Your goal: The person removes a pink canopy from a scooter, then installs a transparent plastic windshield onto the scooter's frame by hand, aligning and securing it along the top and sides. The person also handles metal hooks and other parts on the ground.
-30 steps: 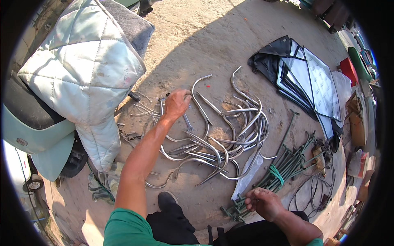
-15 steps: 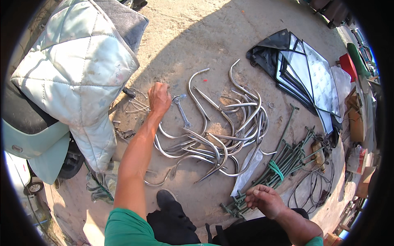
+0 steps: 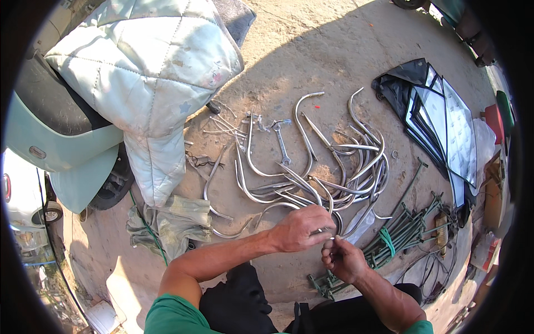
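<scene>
My left hand (image 3: 303, 229) is closed, with a small shiny metal bit showing at its fingertips; its kind is too small to tell. Right beside it, my right hand (image 3: 345, 259) has thumb and fingers pinched together, and a bright speck shows at the tip. The two hands meet over the near side of a pile of bent shiny metal tubes (image 3: 361, 192). An open-end wrench (image 3: 282, 146) lies on the ground beyond them, left of an S-shaped tube (image 3: 303, 119).
A bundle of green metal rods (image 3: 409, 222) tied with green cord lies at the right. Behind it are black-framed clear panels (image 3: 445, 122). A quilted cover (image 3: 150, 67) drapes over a pale green scooter (image 3: 61, 145) at the left. A crumpled cloth (image 3: 183, 220) lies near my left forearm.
My left hand has come back from beside the wrench to meet my right hand, which has moved slightly up and left. The view has shifted, so the ground things appear farther right.
</scene>
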A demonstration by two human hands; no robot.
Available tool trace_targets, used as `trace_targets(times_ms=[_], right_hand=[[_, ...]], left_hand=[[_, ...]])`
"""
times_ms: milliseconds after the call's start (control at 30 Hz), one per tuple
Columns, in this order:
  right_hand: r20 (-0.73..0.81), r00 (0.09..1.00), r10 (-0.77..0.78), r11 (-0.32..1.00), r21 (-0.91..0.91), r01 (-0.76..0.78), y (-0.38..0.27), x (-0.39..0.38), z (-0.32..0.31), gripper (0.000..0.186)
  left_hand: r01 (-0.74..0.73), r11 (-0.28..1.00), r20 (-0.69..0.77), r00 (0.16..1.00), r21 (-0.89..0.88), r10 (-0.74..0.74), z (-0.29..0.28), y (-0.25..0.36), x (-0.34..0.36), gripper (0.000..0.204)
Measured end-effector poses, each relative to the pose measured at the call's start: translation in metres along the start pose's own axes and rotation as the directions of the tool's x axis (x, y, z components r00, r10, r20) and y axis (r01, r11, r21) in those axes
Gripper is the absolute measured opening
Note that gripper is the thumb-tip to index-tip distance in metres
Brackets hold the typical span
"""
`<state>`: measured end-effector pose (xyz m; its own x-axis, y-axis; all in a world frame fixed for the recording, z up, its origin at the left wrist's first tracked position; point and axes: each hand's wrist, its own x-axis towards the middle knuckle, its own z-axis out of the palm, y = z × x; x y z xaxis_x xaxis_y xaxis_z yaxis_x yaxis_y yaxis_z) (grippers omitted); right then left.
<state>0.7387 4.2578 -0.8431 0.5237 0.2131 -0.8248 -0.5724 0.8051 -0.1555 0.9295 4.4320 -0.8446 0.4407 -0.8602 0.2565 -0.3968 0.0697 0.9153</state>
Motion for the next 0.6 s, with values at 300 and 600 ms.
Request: trace_targets(times_ms=[300,600], right_hand=[[-0.035,0.998,0.045,0.992,-0.116,-0.049,0.002,0.000,0.002,0.037],[-0.070,0.997,0.019,0.980,-0.198,-0.032,-0.003,-0.006,0.011,0.028]], left_hand=[[0.768,0.521,-0.693,0.604,0.373,-0.394,-0.211,-0.247,-0.081,0.017],[0.781,0.333,-0.609,0.622,0.528,-0.492,-0.231,-0.263,-0.074,0.006]])
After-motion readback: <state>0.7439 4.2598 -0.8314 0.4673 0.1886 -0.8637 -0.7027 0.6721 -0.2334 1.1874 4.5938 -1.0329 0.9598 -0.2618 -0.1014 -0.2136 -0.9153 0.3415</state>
